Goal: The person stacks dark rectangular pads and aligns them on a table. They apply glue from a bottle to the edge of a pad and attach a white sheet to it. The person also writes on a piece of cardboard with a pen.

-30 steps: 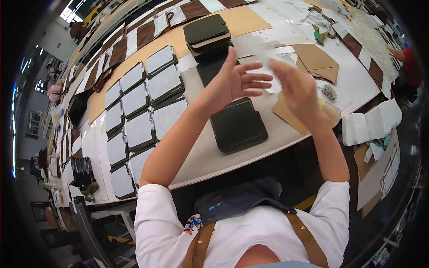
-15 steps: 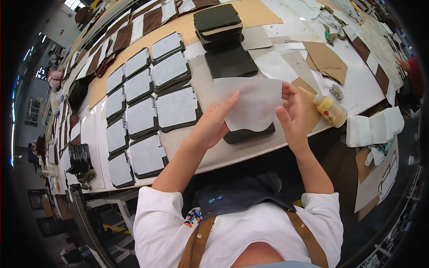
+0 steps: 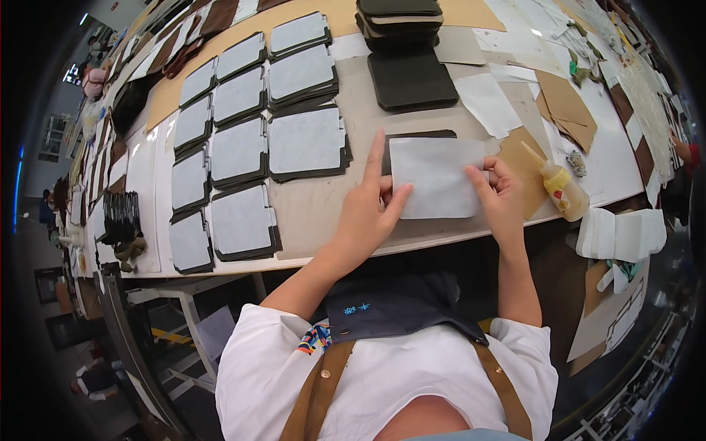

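Observation:
Between my two hands is a thin white sheet (image 3: 437,180), nearly square and held fairly flat. My left hand (image 3: 366,217) grips its left edge between the thumb and curled fingers, with the index finger stretched out away from me. At the right edge my right hand (image 3: 503,204) pinches the sheet, thumb on top and fingers behind. A dark flat piece (image 3: 423,135) shows past the sheet's far edge and is mostly hidden under it. Whether the sheet touches this piece I cannot tell.
Rows of dark pieces topped with white sheets (image 3: 305,143) lie to the left. Farther back are a dark stack (image 3: 401,22) and a dark panel (image 3: 412,81). On the right are a glue bottle (image 3: 565,192), brown card pieces (image 3: 566,110) and folded white cloth (image 3: 621,234) at the table edge.
The white sheet has come down and lies flatter, where it was raised and curved before. My left thumb has shifted to the sheet's edge and the index finger has straightened. The view has tilted.

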Action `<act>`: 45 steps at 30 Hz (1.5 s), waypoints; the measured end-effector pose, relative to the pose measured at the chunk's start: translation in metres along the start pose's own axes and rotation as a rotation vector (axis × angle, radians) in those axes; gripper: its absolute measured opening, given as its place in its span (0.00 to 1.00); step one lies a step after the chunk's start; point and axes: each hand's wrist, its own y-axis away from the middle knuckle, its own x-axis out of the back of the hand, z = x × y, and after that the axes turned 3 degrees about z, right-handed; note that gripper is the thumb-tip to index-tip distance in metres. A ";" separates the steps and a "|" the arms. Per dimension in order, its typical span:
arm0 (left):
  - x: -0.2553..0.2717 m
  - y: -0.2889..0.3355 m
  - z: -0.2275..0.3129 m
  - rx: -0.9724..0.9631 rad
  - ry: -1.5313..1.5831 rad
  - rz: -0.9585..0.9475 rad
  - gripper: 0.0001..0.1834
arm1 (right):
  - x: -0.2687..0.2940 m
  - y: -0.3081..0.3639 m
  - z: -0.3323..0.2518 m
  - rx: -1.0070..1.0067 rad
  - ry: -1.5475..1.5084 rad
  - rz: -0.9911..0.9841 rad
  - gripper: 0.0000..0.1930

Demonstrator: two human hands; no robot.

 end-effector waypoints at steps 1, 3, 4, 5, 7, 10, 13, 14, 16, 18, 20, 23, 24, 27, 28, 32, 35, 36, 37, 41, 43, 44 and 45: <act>-0.001 0.002 -0.001 -0.044 -0.115 0.036 0.35 | -0.003 -0.001 0.001 0.013 0.009 0.014 0.07; 0.001 0.002 -0.007 -0.102 -0.249 0.056 0.30 | -0.009 -0.005 0.000 0.042 0.019 0.046 0.07; 0.001 0.001 -0.017 -0.115 -0.265 0.042 0.26 | -0.011 -0.007 0.003 0.076 0.081 0.040 0.07; 0.002 -0.001 -0.020 -0.131 -0.278 0.023 0.23 | -0.010 -0.011 0.007 0.110 0.145 0.039 0.07; 0.003 -0.002 -0.019 -0.104 -0.278 0.056 0.17 | -0.010 -0.016 0.014 0.162 0.261 0.039 0.06; 0.005 -0.004 -0.021 -0.083 -0.306 0.087 0.15 | -0.013 -0.022 0.017 0.189 0.348 0.031 0.06; 0.005 -0.005 -0.029 -0.085 -0.287 0.110 0.15 | -0.019 -0.024 0.011 0.192 0.332 0.044 0.08; 0.004 -0.006 -0.032 -0.089 -0.272 0.117 0.15 | -0.021 -0.025 0.012 0.218 0.331 0.072 0.09; 0.004 -0.007 -0.031 -0.103 -0.291 0.127 0.15 | -0.022 -0.027 0.014 0.265 0.346 0.104 0.10; 0.005 -0.007 -0.030 -0.107 -0.304 0.133 0.16 | -0.021 -0.028 0.017 0.304 0.373 0.109 0.10; 0.005 -0.008 -0.031 -0.106 -0.309 0.133 0.16 | -0.022 -0.027 0.013 0.282 0.368 0.107 0.10; 0.004 -0.008 -0.030 -0.085 -0.312 0.131 0.16 | -0.023 -0.027 0.010 0.295 0.389 0.116 0.10; 0.005 -0.008 -0.029 -0.080 -0.321 0.121 0.16 | -0.023 -0.027 0.009 0.306 0.400 0.121 0.10; 0.005 -0.008 -0.029 -0.083 -0.323 0.116 0.16 | -0.022 -0.027 0.010 0.316 0.434 0.127 0.09; 0.003 -0.008 -0.032 -0.096 -0.310 0.132 0.16 | -0.022 -0.027 0.012 0.314 0.452 0.126 0.09; 0.002 -0.008 -0.035 -0.086 -0.301 0.131 0.17 | -0.021 -0.027 0.012 0.269 0.477 0.112 0.08; 0.002 -0.007 -0.034 -0.084 -0.333 0.127 0.16 | -0.021 -0.025 0.015 0.278 0.496 0.139 0.08; 0.002 -0.007 -0.035 -0.089 -0.335 0.129 0.16 | -0.022 -0.024 0.015 0.291 0.509 0.158 0.08; 0.001 -0.008 -0.036 -0.095 -0.336 0.131 0.16 | -0.022 -0.023 0.012 0.282 0.522 0.154 0.08; -0.001 -0.007 -0.036 -0.094 -0.330 0.136 0.16 | -0.023 -0.019 0.000 0.357 0.610 0.154 0.10; 0.000 -0.007 -0.035 -0.072 -0.331 0.126 0.16 | -0.021 -0.019 0.000 0.446 0.686 0.148 0.10; 0.000 -0.008 -0.035 -0.062 -0.331 0.119 0.16 | -0.020 -0.019 0.002 0.491 0.732 0.140 0.10; 0.000 -0.008 -0.034 -0.047 -0.332 0.111 0.16 | -0.019 -0.019 0.003 0.536 0.778 0.130 0.09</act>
